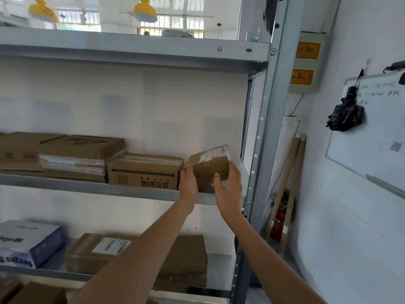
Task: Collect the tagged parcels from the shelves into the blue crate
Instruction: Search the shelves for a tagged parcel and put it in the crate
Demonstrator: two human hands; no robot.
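Small brown cardboard parcel point(209, 166) with white label, tilted at the right end of the middle grey metal shelf point(98, 187); left hand point(188, 183) and right hand point(228, 185) grip its sides; step: lifting out; next: carry to blue crate, unseen.

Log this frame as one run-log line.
stage: lifting | both hands grip small parcel, tilted, middle shelf right end | blue crate: unseen

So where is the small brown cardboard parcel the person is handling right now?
In the head view, the small brown cardboard parcel is tilted at the middle shelf's right end, held between the left hand and right hand, beside the grey upright.
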